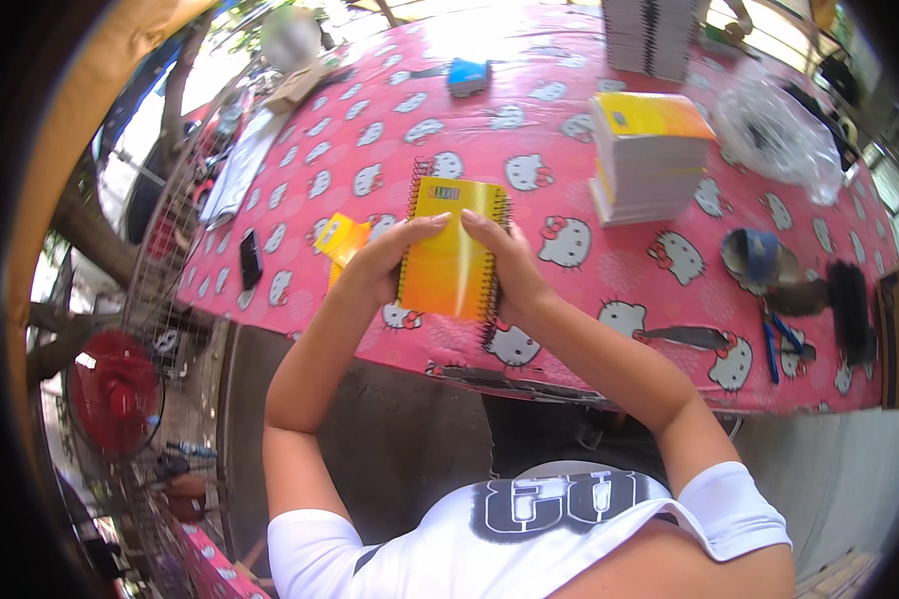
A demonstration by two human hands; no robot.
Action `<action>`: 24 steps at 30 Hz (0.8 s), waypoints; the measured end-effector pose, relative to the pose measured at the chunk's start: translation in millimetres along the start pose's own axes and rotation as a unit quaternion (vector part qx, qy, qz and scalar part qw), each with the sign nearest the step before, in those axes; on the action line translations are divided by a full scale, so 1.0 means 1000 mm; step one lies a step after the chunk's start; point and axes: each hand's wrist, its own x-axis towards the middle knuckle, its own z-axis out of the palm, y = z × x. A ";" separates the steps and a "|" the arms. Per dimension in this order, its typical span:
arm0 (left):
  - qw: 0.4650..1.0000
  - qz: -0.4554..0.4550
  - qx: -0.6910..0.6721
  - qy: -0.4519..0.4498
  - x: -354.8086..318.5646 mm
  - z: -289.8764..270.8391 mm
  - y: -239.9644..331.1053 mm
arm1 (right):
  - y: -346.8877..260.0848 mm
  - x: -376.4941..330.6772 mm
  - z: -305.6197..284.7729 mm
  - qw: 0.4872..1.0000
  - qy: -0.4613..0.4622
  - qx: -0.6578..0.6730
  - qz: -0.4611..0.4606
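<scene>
**Both hands on a yellow spiral notebook above the pink tabletop**

The left hand [382, 262] and the right hand [512, 262] each grip one side of a small yellow-orange notebook with a black wire spiral binding [451, 252], fingers curled over its cover and thumbs out of sight behind it. The notebook is held upright just above the near edge of the tabletop with the pink cartoon-cat patterned cloth [589, 270], so it is lifted and not lying down.

Farther back on the right stands a stack of white-paged books topped by a yellow cover [649, 155], and beyond it a taller stack of spiral-bound notebooks [649, 35] at the far edge. A loose yellow cover sheet [340, 240] lies just left of the left hand. A crumpled clear plastic bag [779, 135] sits at the right, with a roll of tape [759, 255] and blue pens [781, 339] nearer the front. A red electric fan [115, 394] stands on the ground to the left.

Judging from these piles, this notebook looks bound and complete, being handled or checked; it has not yet joined either stack.
</scene>
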 end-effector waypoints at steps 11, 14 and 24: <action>0.998 -0.014 -0.022 0.061 0.007 -0.101 -0.010 | 0.050 0.064 0.011 0.972 0.066 -0.162 0.159; 0.998 -0.023 -0.028 0.060 0.009 -0.103 -0.007 | 0.042 0.072 0.006 0.958 0.028 -0.193 0.211; 0.998 -0.007 0.042 0.052 0.020 -0.087 -0.011 | -0.018 0.046 -0.013 0.881 0.016 -0.445 0.162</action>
